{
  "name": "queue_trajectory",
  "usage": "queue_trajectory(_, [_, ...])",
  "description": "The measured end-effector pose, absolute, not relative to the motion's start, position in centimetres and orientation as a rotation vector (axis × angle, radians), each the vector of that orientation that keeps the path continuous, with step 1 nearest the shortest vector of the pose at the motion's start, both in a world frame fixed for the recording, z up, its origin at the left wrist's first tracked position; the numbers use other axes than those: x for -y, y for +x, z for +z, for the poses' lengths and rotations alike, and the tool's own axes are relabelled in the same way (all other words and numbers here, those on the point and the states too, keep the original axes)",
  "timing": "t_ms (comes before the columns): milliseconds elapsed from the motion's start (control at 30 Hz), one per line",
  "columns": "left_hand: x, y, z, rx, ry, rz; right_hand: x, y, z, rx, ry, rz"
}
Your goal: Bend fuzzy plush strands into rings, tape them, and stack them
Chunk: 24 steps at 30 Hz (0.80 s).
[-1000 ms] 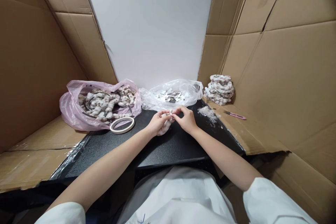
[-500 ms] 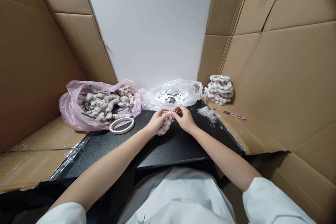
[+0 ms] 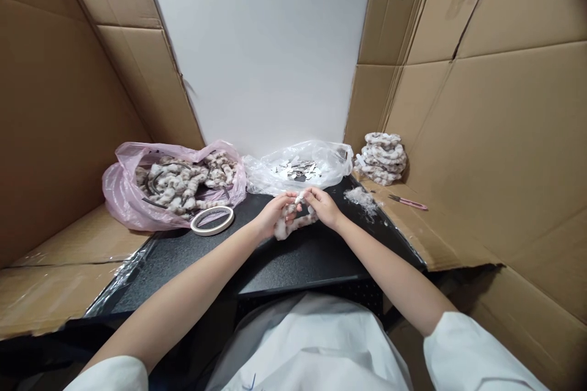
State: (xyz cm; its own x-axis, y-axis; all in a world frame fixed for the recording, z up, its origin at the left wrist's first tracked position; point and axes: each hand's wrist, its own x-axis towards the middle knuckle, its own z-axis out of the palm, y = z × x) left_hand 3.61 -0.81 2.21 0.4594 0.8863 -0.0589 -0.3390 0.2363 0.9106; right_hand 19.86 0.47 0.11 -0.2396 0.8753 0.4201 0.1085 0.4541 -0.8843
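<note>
Between my hands is a fluffy white-and-brown ring [image 3: 293, 227], its loop hanging toward me above the black table [image 3: 316, 256]. My left hand [image 3: 274, 215] is closed on the ring's left side, thumb and fingers near its top. My right hand [image 3: 324, 208] pinches the top right of the ring beside a small white piece [image 3: 299, 197], which sits between the fingertips of both hands. Whether that piece is tape or a tag is too small to tell.
A pink plastic bag [image 3: 123, 195] of fluffy strips stands left, with a tape roll [image 3: 211, 229] before it. Behind my hands, a clear bag [image 3: 261, 174] holds small metal-and-white pieces. To the right are stacked fluffy rings [image 3: 383, 159], loose fluff [image 3: 362, 200] and pink thread snips [image 3: 410, 202]. Cardboard walls [image 3: 518, 134] flank the table.
The fluffy ring has turned and spread, so its open loop now shows below my hands. My right hand has shifted slightly and the white piece at the top is more visible.
</note>
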Motion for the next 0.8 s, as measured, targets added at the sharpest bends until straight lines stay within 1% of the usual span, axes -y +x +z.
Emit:
queue_trajectory(133, [0.9,3.5,2.3,-0.805,1.036,0.788,0.1,20.0,0.7,1.706,-0.878,0.765])
queue_trajectory(267, [1.2,3.5,2.4,-0.757,1.001,0.658,0.7,20.0,1.1,1.764,-0.888,0.712])
queue_trajectory(467, [1.1,3.4,2.2,-0.776,0.953,0.620,1.0,19.8,1.1,1.815,-0.952,0.621])
queue_trajectory(567, [0.8,3.3,2.0,-0.780,0.920,0.544,0.9,19.7,1.0,1.849,-0.971,0.544])
queue_trajectory(800, [0.4,3.3,1.9,-0.878,0.912,0.446,1.1,19.3,0.9,1.994,-0.877,0.516])
